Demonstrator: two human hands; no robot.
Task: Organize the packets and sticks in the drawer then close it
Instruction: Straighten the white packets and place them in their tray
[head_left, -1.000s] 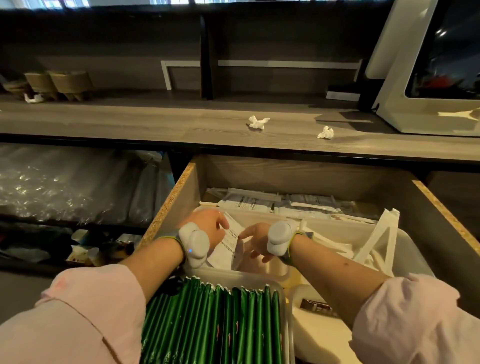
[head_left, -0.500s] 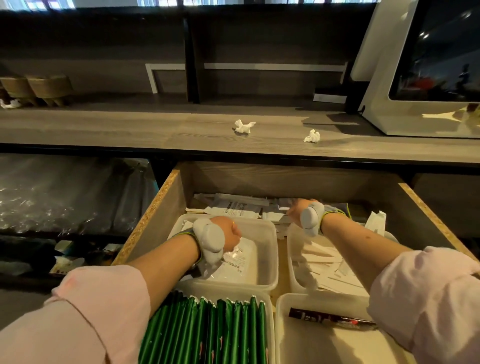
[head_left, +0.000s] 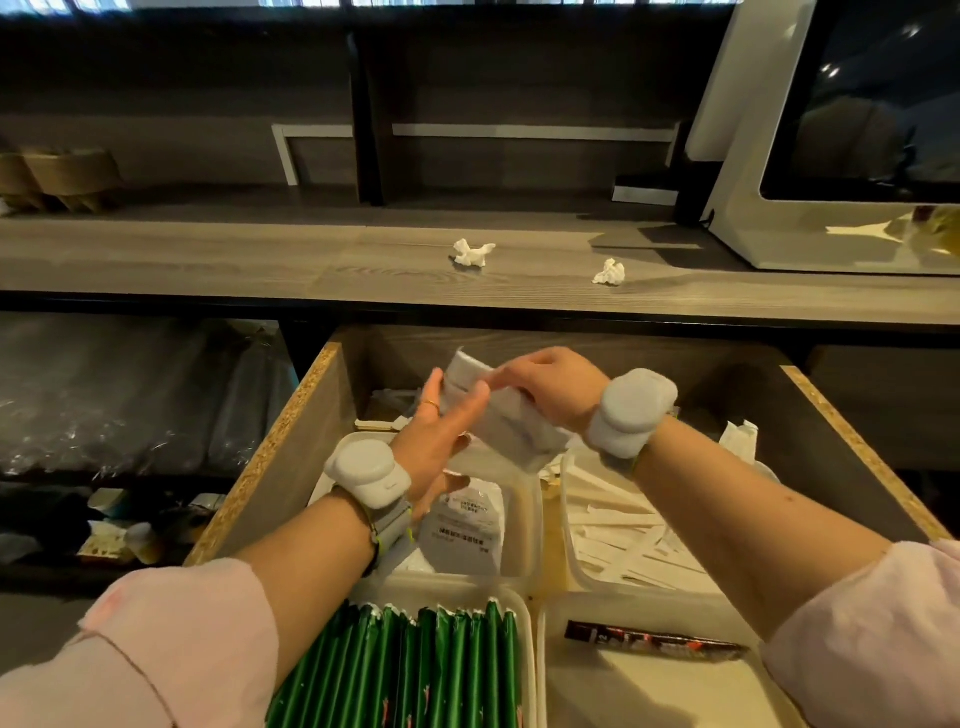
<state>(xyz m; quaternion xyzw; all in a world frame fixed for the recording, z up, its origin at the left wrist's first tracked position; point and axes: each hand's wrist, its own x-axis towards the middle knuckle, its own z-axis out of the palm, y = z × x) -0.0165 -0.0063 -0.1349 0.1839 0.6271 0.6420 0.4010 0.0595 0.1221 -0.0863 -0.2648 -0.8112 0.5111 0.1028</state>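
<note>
The table (head_left: 260, 260) runs the full width of the upper half of the frame, a grey wood top with a white machine (head_left: 779, 182) standing at the upper right. Below it, the open drawer (head_left: 291, 421) fills the lower centre, its raw chipboard edges slanting down to either side.

Inside the drawer sit four pale plastic bins. The lower-left bin (head_left: 524, 613) is packed with green sticks (head_left: 415, 675) lying side by side. The lower-right bin (head_left: 649, 696) holds a single dark stick (head_left: 649, 640) lying crosswise. The upper-right bin (head_left: 569, 525) holds a loose heap of white paper-wrapped sticks (head_left: 623, 525). The upper-left bin (head_left: 530, 519) holds a white packet (head_left: 467, 525) with printed text, lying flat.

Above that bin, at the centre of the frame, I hold a bunch of white packets (head_left: 498, 415) between both hands. My left hand (head_left: 441, 436) is open-fingered and pressed flat against the near side of the bunch, a ring on one finger. My right hand (head_left: 550, 384) is closed over the top of the bunch from the right. Both wrists carry pale grey bands, and pink sleeves show at the lower corners.

More white packets (head_left: 389, 402) lie at the back of the drawer behind my hands. Two crumpled white tissues (head_left: 472, 253) rest on the table, well apart.
</note>
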